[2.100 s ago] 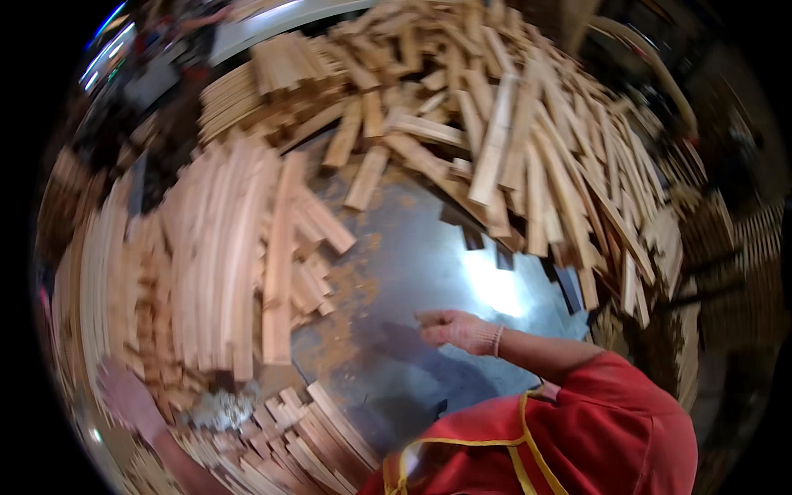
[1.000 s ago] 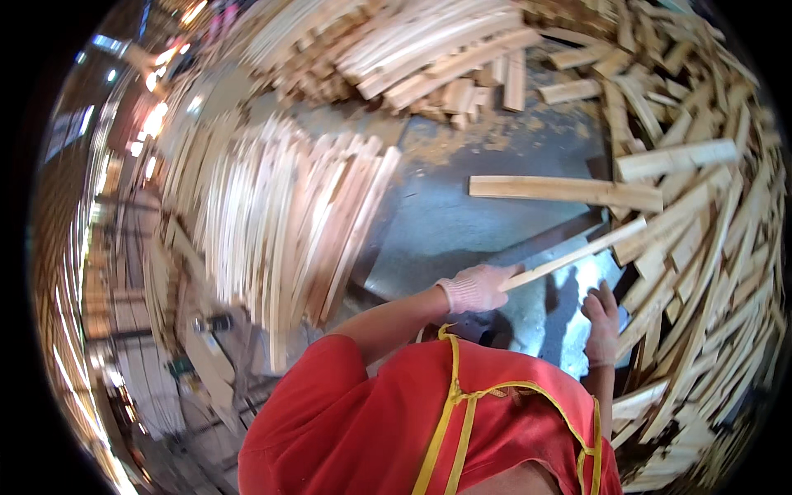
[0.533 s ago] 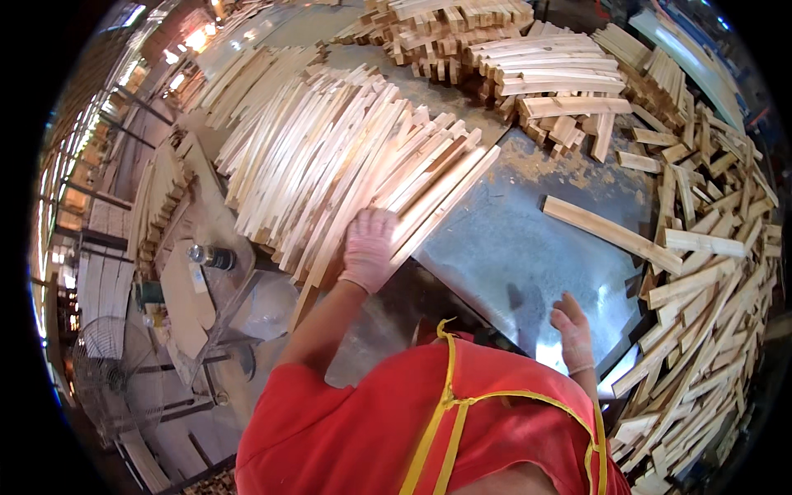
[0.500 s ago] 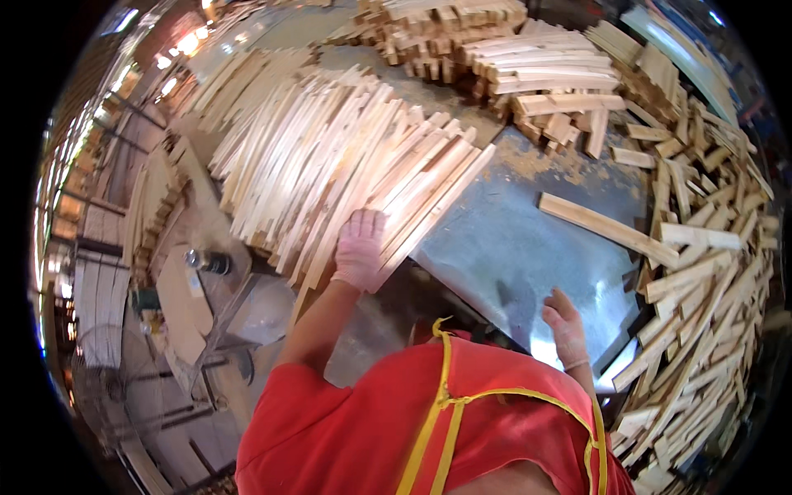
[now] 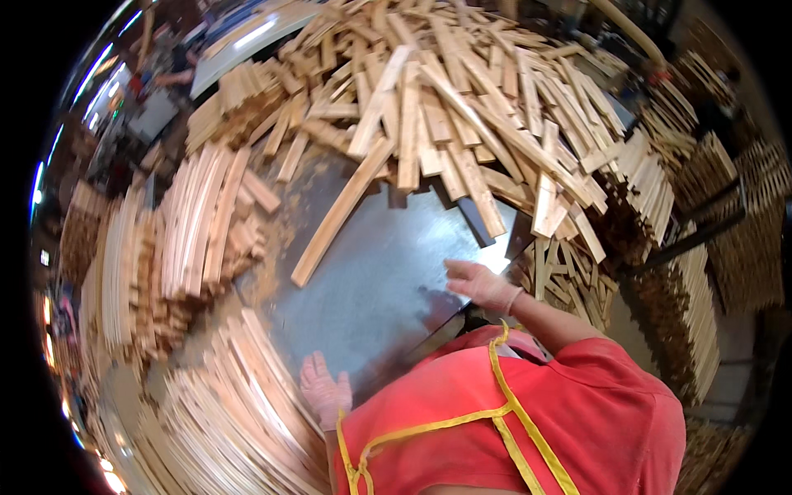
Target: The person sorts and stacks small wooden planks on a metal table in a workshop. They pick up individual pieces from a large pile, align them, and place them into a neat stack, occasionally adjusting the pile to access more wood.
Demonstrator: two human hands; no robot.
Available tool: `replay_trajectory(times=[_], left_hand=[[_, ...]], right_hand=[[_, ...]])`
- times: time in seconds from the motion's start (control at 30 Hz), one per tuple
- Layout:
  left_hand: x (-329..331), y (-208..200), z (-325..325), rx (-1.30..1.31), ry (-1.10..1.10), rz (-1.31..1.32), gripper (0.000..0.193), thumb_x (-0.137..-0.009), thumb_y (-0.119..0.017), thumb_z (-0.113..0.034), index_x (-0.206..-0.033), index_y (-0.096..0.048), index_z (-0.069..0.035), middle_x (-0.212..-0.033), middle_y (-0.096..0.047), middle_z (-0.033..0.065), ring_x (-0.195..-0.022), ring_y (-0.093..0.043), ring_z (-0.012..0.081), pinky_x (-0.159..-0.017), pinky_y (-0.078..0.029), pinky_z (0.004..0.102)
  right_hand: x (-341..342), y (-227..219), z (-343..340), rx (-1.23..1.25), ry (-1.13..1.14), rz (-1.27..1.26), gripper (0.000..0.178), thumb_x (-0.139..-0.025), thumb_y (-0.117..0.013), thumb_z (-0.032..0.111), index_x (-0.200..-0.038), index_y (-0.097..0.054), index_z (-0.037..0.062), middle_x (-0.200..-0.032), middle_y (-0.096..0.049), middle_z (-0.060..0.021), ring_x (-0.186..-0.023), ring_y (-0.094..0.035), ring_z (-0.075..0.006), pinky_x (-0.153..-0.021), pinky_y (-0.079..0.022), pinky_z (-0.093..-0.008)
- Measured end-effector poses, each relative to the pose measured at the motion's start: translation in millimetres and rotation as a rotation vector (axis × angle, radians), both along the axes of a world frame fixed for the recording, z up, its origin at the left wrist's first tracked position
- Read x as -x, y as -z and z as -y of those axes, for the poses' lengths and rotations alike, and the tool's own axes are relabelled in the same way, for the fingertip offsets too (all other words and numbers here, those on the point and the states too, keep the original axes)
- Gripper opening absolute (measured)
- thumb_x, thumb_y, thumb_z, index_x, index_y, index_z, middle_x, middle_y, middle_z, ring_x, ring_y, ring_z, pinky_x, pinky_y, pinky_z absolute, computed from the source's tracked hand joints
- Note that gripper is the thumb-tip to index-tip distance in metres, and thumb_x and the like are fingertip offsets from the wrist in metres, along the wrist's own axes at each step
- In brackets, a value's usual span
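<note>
My left hand [image 5: 325,389], in a thin pale glove, is held with its fingers apart over the near left part of the metal tabletop [image 5: 363,280]. Nothing is in it. Right beside it lies a row of long wooden strips [image 5: 247,388], side by side. My right hand [image 5: 483,286], gloved the same way, reaches over the table's near right edge with fingers stretched out and empty. Ahead of both hands, a single wooden strip [image 5: 340,216] slants across the metal, its far end touching a large jumbled heap of wooden pieces [image 5: 462,124].
Neat stacks of wooden strips [image 5: 194,223] stand at the left, with sawdust [image 5: 272,239] scattered near them. Short offcuts [image 5: 569,276] lie low at the right, past the table edge. A dark metal bar [image 5: 689,239] and more stacked wood [image 5: 747,223] are farther right.
My view has swung to the right, bringing the heap ahead of me. My left hand has come off the row of strips. The right hand now stretches farther out, its fingers straighter.
</note>
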State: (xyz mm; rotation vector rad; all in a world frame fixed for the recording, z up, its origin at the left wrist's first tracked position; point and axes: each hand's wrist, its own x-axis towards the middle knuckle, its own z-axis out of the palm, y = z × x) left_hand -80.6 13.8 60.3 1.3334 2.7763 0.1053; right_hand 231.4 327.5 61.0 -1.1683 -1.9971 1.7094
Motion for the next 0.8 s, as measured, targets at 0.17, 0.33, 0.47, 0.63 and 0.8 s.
replay_trajectory(times=[0.17,0.33,0.47,0.63,0.8], left_hand=[[-1,5,-135,0.06,0.16,0.041,0.092,-0.081,-0.082,-0.033,-0.159,-0.04,-0.011,-0.159,-0.041,0.0141,-0.148,-0.038,0.0354,-0.121,-0.033,0.0498],[53,14,-295,-0.053,0.169,-0.153,0.099,-0.08,-0.083,-0.036,-0.162,-0.033,-0.012,-0.159,-0.042,0.0156,-0.148,-0.038,0.0354,-0.121,-0.033,0.0491],[57,6,-363,0.198,-0.026,-0.042,0.101,-0.083,-0.079,-0.041,-0.165,-0.028,-0.013,-0.155,-0.049,0.0181,-0.144,-0.047,0.0356,-0.118,-0.038,0.0491],[7,30,-313,0.076,-0.096,0.325,0.085,-0.09,-0.068,-0.038,-0.163,-0.034,-0.011,-0.114,-0.071,0.0203,-0.097,-0.07,0.0383,-0.09,-0.056,0.0474],[-52,57,-187,-0.332,-0.497,0.904,0.065,-0.095,-0.064,-0.025,-0.153,-0.049,-0.001,-0.095,-0.071,0.0158,-0.087,-0.07,0.0331,-0.084,-0.056,0.0452]], right_hand=[[-107,-56,-131,-0.354,0.455,0.183,0.057,-0.092,-0.07,0.026,-0.142,-0.059,0.0033,-0.12,-0.072,-0.0198,-0.107,-0.07,-0.0295,-0.094,-0.055,-0.0403],[-175,-56,-264,-0.721,0.346,0.81,0.081,-0.085,-0.078,0.032,-0.152,-0.045,0.0018,-0.128,-0.066,-0.0246,-0.123,-0.062,-0.042,-0.108,-0.049,-0.0475],[-160,-67,-305,-0.581,0.206,0.927,0.076,-0.082,-0.08,0.032,-0.146,-0.052,0.0014,-0.123,-0.069,-0.0215,-0.114,-0.067,-0.0366,-0.097,-0.054,-0.0452],[-156,-48,-281,0.632,0.584,-0.495,0.042,-0.095,-0.074,0.032,-0.125,-0.067,0.003,-0.105,-0.077,-0.0126,-0.089,-0.075,-0.0247,-0.08,-0.062,-0.0351],[-93,-61,-249,0.847,0.334,-0.93,0.084,-0.095,-0.069,0.059,-0.148,-0.05,-0.0035,-0.139,-0.063,-0.0245,-0.12,-0.068,-0.0344,-0.103,-0.058,-0.0483]])
